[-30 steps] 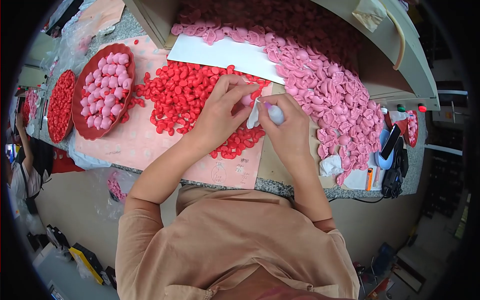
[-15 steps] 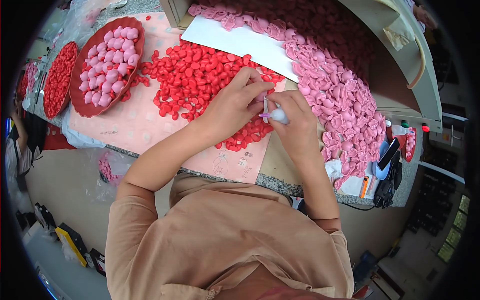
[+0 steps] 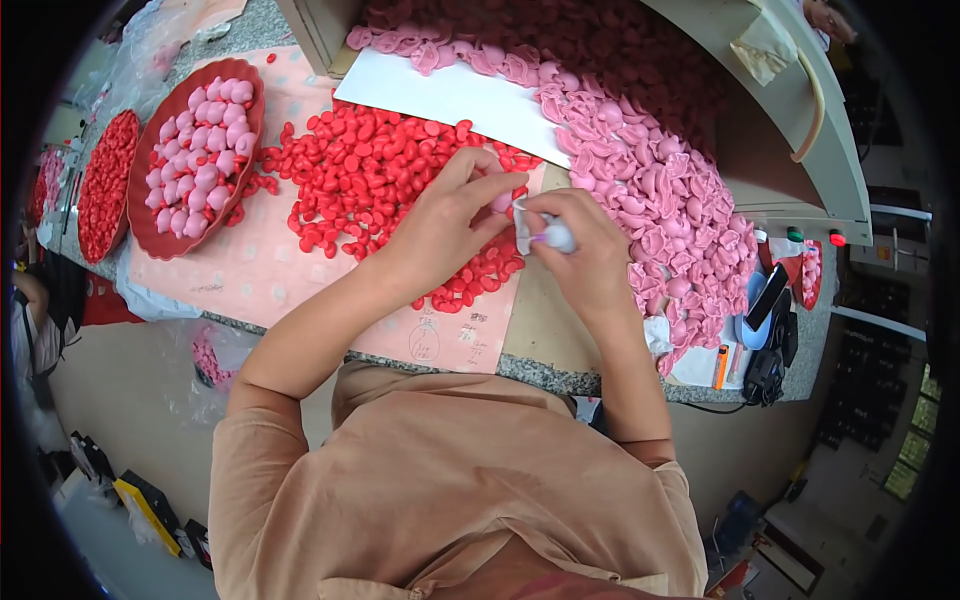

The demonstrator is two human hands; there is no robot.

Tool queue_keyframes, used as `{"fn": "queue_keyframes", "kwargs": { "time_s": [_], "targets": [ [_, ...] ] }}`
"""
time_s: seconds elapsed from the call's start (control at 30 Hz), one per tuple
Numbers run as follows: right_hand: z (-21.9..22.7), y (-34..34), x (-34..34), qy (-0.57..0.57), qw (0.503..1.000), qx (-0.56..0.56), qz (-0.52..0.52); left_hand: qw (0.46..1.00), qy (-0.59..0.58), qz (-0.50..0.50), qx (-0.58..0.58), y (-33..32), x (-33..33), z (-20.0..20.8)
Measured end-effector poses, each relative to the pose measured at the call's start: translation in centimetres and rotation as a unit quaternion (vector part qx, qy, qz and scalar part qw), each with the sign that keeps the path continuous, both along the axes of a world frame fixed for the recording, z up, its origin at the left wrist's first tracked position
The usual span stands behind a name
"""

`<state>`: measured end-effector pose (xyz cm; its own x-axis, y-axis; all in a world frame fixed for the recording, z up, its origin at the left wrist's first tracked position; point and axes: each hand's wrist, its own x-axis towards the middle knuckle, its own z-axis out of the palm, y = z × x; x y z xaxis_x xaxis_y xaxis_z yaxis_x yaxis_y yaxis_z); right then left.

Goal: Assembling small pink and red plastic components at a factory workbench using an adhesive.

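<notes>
The small white piece (image 3: 553, 236) sits at frame centre, pinched in the right hand (image 3: 580, 255), whose fingers are curled tight around it; its long axis seems to run left to right, though I cannot tell which end leads. The left hand (image 3: 445, 225) meets it, fingertips closed on a pink bit. Under them lies the red pile (image 3: 380, 180), open pale mat (image 3: 240, 270) lower left. Beyond: a white sheet (image 3: 450, 95) and pink heap (image 3: 660, 200), upper right.

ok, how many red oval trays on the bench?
2. One tray of pink pieces at upper left; a second tray of red pieces left of it, near the frame edge. More may sit out of view.
</notes>
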<state>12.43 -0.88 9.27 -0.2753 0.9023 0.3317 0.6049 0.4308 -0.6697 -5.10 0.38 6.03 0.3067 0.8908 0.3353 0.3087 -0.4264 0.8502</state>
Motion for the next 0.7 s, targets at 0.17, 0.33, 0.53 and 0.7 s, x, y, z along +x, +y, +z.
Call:
{"fn": "queue_keyframes", "kwargs": {
  "time_s": [0.17, 0.33, 0.53, 0.7],
  "targets": [
    [-0.1, 0.8, -0.1, -0.027, 0.997, 0.071, 0.026, 1.0, 0.001, 0.002, 0.014, 0.6, 1.0, 0.2],
    [0.8, 1.1, 0.1, -0.014, 0.995, 0.07, 0.067, 0.999, 0.004, -0.023, 0.033, 1.2, 1.2, 0.2],
    [0.8, 1.2, 3.2, -0.005, 0.999, -0.046, -0.01, 0.996, -0.038, -0.062, -0.052, 1.6, -0.2, 2.7],
    [2.8, -0.1, 5.2, 0.086, 0.984, -0.149, 0.048, 0.987, -0.113, -0.061, -0.094, 1.9, -0.2, 3.7]
  ]
}}
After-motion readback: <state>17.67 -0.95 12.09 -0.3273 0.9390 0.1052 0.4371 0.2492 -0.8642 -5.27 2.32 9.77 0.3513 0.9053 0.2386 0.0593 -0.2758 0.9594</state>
